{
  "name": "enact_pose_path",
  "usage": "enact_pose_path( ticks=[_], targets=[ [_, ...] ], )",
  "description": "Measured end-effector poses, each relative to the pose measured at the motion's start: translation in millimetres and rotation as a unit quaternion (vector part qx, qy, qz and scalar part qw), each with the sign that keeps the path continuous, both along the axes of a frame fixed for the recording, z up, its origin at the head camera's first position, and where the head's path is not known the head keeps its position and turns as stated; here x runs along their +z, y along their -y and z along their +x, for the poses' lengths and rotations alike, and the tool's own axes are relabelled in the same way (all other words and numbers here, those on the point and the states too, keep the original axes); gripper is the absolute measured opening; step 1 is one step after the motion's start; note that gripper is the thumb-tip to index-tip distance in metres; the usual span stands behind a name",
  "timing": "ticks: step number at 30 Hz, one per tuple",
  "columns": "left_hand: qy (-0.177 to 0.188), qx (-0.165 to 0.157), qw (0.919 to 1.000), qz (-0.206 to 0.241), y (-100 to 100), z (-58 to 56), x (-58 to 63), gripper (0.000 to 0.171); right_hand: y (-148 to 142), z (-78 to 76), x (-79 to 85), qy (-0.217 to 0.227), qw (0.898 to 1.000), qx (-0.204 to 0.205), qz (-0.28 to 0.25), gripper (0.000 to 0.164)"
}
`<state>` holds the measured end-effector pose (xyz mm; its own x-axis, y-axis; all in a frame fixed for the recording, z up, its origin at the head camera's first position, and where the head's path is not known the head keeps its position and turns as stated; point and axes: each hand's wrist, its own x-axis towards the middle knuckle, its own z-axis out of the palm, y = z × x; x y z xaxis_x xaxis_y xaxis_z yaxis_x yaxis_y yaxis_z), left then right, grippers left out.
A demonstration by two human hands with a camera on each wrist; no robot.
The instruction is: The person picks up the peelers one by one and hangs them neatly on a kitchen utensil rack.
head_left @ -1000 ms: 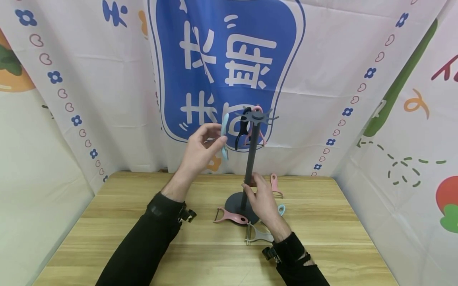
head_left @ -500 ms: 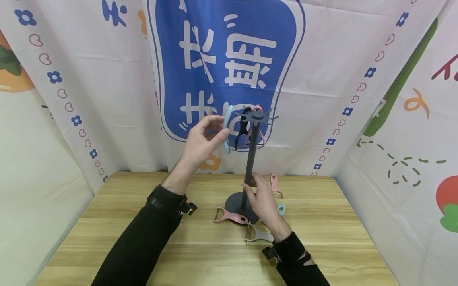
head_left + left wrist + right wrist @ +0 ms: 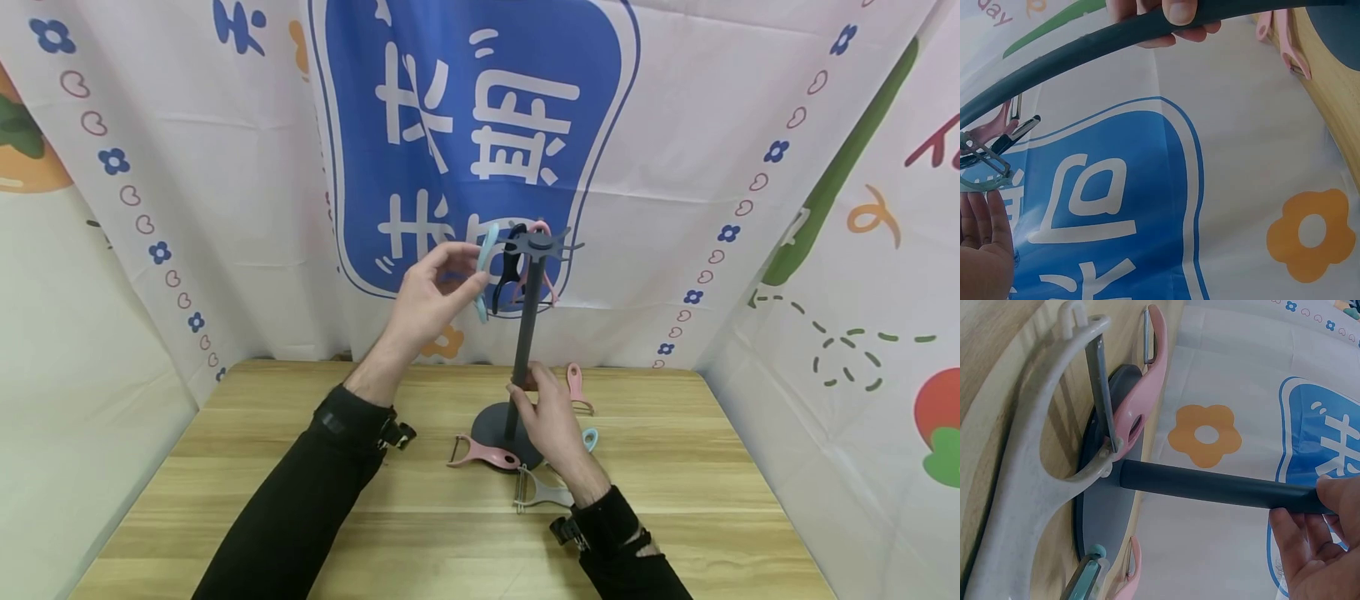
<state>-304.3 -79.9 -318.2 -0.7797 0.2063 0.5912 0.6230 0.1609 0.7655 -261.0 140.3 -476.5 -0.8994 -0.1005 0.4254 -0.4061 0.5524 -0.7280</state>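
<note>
White printed cloth [image 3: 675, 108] hangs behind and beside a wooden table [image 3: 420, 533], with a big blue panel of lettering at its middle. On the table stands a dark grey stand [image 3: 527, 325], upright, with a round base and a ring of hooks on top. A person's left hand [image 3: 431, 292] pinches a blue peeler [image 3: 487, 246] between thumb and fingers, up beside the hooks; whether it touches one, I cannot tell. Right in its way, on that side, hangs a black peeler [image 3: 510, 267], with a hanging pink peeler [image 3: 992, 127] behind the pole. The right hand [image 3: 553, 421] grips the pole lower down, thumb on one side and fingers on the other.

Around the foot it is crowded: a near pink peeler [image 3: 491, 455] lies with its handle over the base's edge, a pale grey peeler [image 3: 551, 497] sits just in front, and a second blue one [image 3: 1087, 575] is partly covered by the right wrist. A far pink peeler [image 3: 575, 385] lies near the back edge.
</note>
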Motion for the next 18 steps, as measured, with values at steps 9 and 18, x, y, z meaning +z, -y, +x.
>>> enact_pose_path(
  ticks=[9,18],
  targets=[
    [0.009,-0.011,0.9999,-0.003,-6.6,-0.6,-2.5,0.044,-0.2,-0.4,-1.1,-0.007,1.0,0.001,0.002,0.023],
    [0.007,-0.008,0.9999,-0.008,-9.8,-0.4,-4.8,0.045,-0.3,-0.2,-0.7,-0.012,1.0,0.0,0.006,0.024]
  ],
)
